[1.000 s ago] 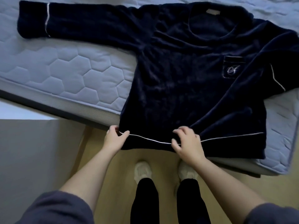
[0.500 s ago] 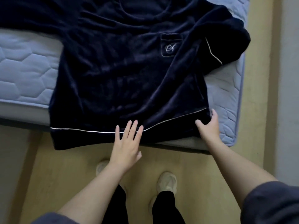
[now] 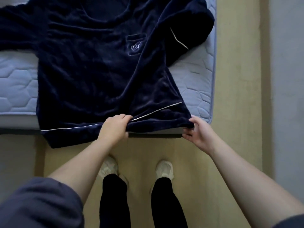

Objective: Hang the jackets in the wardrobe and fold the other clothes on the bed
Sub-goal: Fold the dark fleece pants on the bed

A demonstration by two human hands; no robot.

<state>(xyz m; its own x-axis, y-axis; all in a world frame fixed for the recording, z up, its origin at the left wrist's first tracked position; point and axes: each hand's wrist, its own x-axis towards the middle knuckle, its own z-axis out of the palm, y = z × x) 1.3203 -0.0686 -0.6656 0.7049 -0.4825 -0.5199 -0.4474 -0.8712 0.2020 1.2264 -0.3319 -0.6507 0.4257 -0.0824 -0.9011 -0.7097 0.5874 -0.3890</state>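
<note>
1. Between the two sets of fingers, a short stretch of hem on the navy top (image 3: 92, 76) is pulled taut, just off the near edge of the mattress (image 3: 195, 76).
2. The left hand (image 3: 115, 127) grips the hem near its middle. Its fingers (image 3: 125, 116) are curled together over the cloth and clamped on it.
3. The right hand (image 3: 196, 133) pinches the hem's right corner, with the fabric caught between the thumb and the curled fingers (image 3: 188, 135).
4. Beyond both sets of fingers the top lies front-up, spread over the mattress, with the neckline farthest away. Left of the left fingers the hem hangs over the mattress edge.
5. White piping (image 3: 158, 110) runs along the hem, passing under the left fingers and slanting away towards the right.
6. Farther beyond the fingers is a chest pocket (image 3: 135, 38) with a stitched monogram. Beyond the right fingers one sleeve (image 3: 189, 27) lies bent across the mattress corner.
7. Nearer than the fingers, pale shoes (image 3: 109, 167) stand on the wooden floor (image 3: 230, 112).
</note>
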